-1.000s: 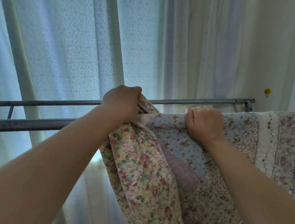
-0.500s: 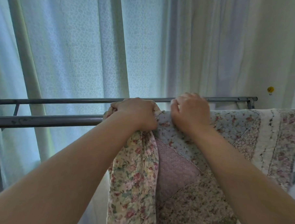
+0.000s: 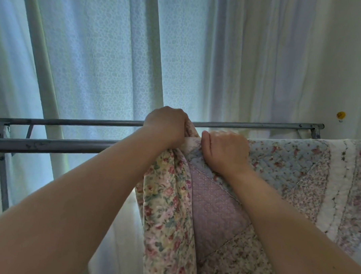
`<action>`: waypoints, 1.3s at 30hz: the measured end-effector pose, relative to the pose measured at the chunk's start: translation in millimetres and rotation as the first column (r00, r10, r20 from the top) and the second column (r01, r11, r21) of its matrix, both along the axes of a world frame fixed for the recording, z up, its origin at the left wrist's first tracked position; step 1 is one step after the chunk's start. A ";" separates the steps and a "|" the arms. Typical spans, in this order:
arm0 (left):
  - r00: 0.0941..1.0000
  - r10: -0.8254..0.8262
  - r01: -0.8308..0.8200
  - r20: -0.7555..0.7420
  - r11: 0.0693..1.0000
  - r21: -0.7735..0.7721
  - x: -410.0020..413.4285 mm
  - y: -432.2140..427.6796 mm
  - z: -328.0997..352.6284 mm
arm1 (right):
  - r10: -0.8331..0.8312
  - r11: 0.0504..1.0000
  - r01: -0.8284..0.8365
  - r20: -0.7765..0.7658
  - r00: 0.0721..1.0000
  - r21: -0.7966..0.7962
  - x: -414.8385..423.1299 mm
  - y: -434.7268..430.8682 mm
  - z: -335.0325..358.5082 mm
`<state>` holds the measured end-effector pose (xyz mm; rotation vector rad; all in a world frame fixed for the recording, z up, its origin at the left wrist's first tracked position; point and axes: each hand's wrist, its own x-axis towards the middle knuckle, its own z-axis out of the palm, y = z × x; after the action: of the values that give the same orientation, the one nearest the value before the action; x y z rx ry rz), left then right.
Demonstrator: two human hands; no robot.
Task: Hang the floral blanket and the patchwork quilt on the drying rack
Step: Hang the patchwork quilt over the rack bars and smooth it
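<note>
Left hand higher than before — both hands' fingers clenched on patchwork quilt edge atop drying rack.

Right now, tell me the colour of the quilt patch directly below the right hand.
Dusty pink-mauve with tiny pale dots, on the patchwork quilt; head view.

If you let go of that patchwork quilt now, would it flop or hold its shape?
Probably flop: the patchwork quilt bends limply over the rack's near bar and bunches under the right hand. Its padded stitching suggests some weight, so it might slide off.
</note>
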<state>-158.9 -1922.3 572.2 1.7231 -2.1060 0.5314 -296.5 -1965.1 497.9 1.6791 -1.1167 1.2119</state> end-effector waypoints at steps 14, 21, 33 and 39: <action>0.974 0.147 -0.121 0.171 0.981 -0.152 51.6 22.6 -11.5 | 0.034 0.999 -0.034 0.034 0.999 0.018 4.9 0.1 -0.6; 0.971 0.090 -0.117 0.222 0.987 0.112 51.3 28.1 -17.2 | -0.052 0.984 0.053 -0.012 0.999 0.171 9.0 7.4 5.5; 0.984 0.159 -0.165 0.080 0.983 0.080 36.9 7.0 6.6 | 0.079 0.991 -0.084 0.047 0.996 0.104 66.7 13.1 4.1; 0.977 0.174 -0.182 0.122 0.981 0.064 39.8 -0.7 10.1 | 0.065 0.994 -0.068 0.032 0.997 0.090 61.0 9.0 2.3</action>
<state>-119.2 -1923.0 582.3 1.9808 -2.0846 0.6246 -235.5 -1956.2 500.2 1.7850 -1.1570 1.2466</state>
